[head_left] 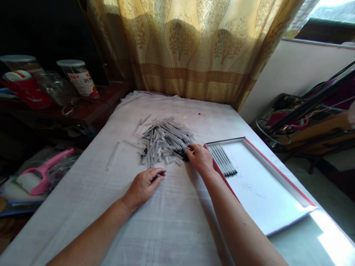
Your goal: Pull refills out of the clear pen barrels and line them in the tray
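A heap of clear pen barrels and white and black pen parts (163,138) lies in the middle of the white-covered table. Just in front of it, my left hand (144,186) rests on the cloth with its fingers curled in toward the thumb; whatever is between them is hidden. At the heap's right edge, my right hand (200,159) has its fingers closed in at some black pen parts (181,153); its fingertips are partly hidden. Beside that hand is a shallow red-edged box (257,184). A row of several black-tipped pens (223,160) lies inside it along the left wall.
A single clear tube (113,156) lies left of the heap. Jars (80,79) stand on a dark wooden cabinet (102,105) at the left, above a pink-handled object (46,171). A gold curtain (180,44) hangs behind the table (166,229).
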The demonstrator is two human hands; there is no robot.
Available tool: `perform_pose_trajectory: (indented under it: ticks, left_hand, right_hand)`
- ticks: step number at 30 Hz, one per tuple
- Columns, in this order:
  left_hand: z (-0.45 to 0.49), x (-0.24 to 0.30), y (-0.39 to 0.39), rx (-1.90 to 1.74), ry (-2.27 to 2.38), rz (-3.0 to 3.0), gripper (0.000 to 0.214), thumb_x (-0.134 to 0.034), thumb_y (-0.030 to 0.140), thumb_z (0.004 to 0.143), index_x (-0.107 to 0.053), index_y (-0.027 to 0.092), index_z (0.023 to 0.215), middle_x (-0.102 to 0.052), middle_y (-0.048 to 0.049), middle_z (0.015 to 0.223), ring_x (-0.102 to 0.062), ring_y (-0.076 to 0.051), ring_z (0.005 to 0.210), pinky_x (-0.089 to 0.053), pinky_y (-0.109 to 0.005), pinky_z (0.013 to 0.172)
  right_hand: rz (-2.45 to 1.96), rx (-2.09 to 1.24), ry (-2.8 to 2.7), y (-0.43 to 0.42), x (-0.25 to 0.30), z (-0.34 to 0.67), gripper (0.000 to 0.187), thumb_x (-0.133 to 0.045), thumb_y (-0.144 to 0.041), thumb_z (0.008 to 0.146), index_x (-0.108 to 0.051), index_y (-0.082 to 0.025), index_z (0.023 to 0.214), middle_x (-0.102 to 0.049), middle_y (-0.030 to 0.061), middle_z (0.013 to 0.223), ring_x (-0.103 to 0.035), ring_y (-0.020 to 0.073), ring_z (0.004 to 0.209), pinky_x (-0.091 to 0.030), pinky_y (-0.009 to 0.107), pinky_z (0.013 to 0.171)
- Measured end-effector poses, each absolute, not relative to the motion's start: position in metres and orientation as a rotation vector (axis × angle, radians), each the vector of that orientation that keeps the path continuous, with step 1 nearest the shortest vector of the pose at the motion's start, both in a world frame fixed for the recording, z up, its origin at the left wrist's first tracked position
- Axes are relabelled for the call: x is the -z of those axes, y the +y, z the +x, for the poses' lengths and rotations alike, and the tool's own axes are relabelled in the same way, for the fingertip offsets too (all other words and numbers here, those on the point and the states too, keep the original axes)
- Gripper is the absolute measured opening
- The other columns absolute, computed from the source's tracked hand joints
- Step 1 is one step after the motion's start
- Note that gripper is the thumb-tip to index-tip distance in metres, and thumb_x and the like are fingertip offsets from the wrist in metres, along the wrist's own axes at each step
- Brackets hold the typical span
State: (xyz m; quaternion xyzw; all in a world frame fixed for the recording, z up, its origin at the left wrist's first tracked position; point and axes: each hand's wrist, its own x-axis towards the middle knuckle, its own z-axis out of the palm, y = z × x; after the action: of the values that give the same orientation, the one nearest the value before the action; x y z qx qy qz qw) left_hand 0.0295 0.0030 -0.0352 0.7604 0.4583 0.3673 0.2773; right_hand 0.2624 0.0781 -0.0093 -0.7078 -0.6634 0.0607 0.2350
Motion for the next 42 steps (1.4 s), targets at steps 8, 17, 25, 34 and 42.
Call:
perform_pose_trajectory:
  ticks: [8,17,25,34,42]
  left_hand:
    - [0.029,0.033,0.003,-0.979,1.222,2.041,0.022,-0.057,0.024,0.09,-0.07,0.021,0.107,-0.077,-0.0026,0.095,-0.073,-0.015,0.085,-0.057,-0.024,0.079]
    - [0.028,0.027,0.0,-1.249,1.26,2.256,0.023,-0.056,0.027,0.094,-0.066,0.021,0.114,-0.073,-0.0055,0.1,-0.07,-0.016,0.089,-0.057,-0.027,0.083]
    - [0.028,0.028,0.005,-1.152,1.362,2.61,0.026,-0.049,0.034,0.099,-0.065,0.02,0.114,-0.072,-0.0061,0.095,-0.066,-0.02,0.087,-0.051,-0.037,0.084]
    - [0.024,0.033,0.009,-1.179,1.368,2.415,0.025,-0.049,0.034,0.099,-0.069,0.019,0.102,-0.074,-0.0047,0.085,-0.068,-0.018,0.078,-0.053,-0.031,0.074]
    - [0.024,0.033,0.01,-1.162,1.427,2.159,0.023,-0.053,0.032,0.094,-0.071,0.02,0.102,-0.075,-0.0058,0.089,-0.071,-0.018,0.082,-0.057,-0.029,0.077]
  right_hand:
    - [-1.745,-0.222,-1.552,0.067,0.019,0.275,0.021,-0.062,-0.036,0.082,-0.076,-0.021,0.086,-0.075,0.0063,0.082,-0.067,0.0218,0.072,-0.049,0.034,0.072]
    - [-1.371,-0.573,-0.935,0.017,0.025,0.264,0.025,-0.059,-0.041,0.08,-0.066,-0.018,0.088,-0.068,0.0022,0.071,-0.061,0.0153,0.058,-0.048,0.027,0.054]
    - [-1.217,-0.757,-1.23,0.004,0.02,0.234,0.016,-0.059,-0.032,0.083,-0.069,-0.02,0.087,-0.07,0.0014,0.069,-0.063,0.0147,0.059,-0.051,0.026,0.056]
    - [-1.57,-0.327,-1.341,0.054,0.029,0.263,0.029,-0.054,-0.037,0.086,-0.073,-0.018,0.098,-0.074,0.0088,0.091,-0.066,0.02,0.076,-0.052,0.033,0.074]
    - [-1.814,-0.133,-1.517,0.082,0.039,0.265,0.022,-0.061,-0.035,0.083,-0.078,-0.024,0.089,-0.071,0.0049,0.087,-0.063,0.0189,0.073,-0.044,0.029,0.062]
